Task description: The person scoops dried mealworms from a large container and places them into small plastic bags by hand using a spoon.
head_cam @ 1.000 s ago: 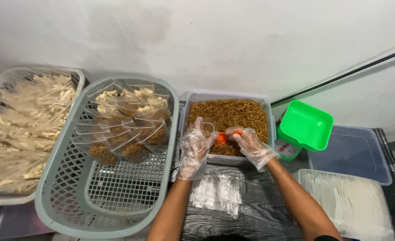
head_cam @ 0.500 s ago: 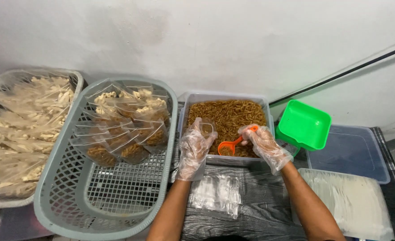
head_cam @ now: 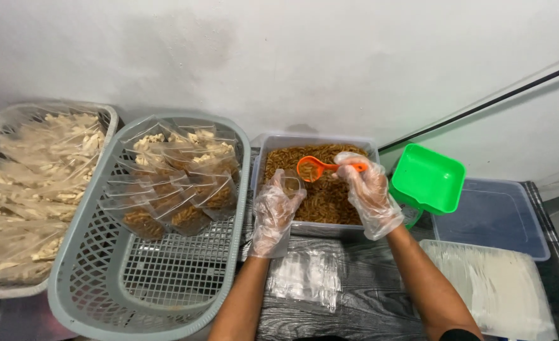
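Lifted out of the brown filling since 0.5 s ago, the orange scoop (head_cam: 317, 168) is now pinched by its handle in the gloved right hand (head_cam: 369, 196) and held level above the grey tub (head_cam: 318, 226), just beside a small clear bag (head_cam: 291, 184) gripped by the gloved left hand (head_cam: 273, 215).

Pale packets are heaped in the far-left basket (head_cam: 106, 117). Filled bags are piled in the grey basket (head_cam: 77, 284). Brown strands fill the tub. Nothing is seen in the green tray (head_cam: 428, 180).
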